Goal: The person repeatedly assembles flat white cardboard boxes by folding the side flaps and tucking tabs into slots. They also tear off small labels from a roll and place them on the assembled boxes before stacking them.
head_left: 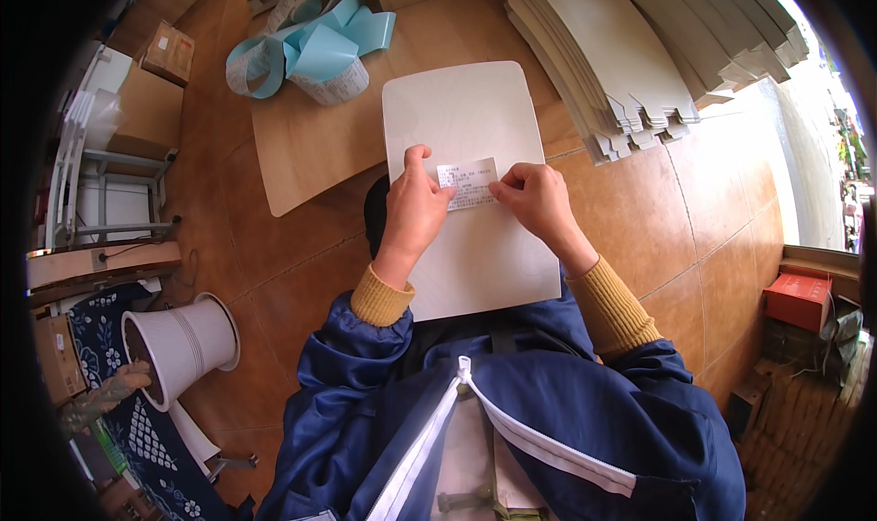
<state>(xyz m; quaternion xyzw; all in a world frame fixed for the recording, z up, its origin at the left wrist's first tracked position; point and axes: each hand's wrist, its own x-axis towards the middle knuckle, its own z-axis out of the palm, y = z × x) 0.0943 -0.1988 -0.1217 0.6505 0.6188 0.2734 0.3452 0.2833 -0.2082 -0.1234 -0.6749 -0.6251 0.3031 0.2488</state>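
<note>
A white flat panel (475,265) with rounded far corners rests on my lap, its far end over the wooden table. On its middle lies a small white printed label (467,181), slightly tilted. My left hand (416,206) has its thumb at the label's lower left edge, with the index finger raised and apart from the thumb. On the other side, my right hand (539,199) pinches the label's right edge between thumb and index finger. Whether the label's whole underside touches the panel cannot be seen.
A tangled strip of labels on turquoise backing (324,51) lies on the wooden table (292,156). Stacked flat cardboard pieces (612,46) stand at the far right. On the tiled floor, a white bin (187,343) lies at left; a red box (797,300) sits at right.
</note>
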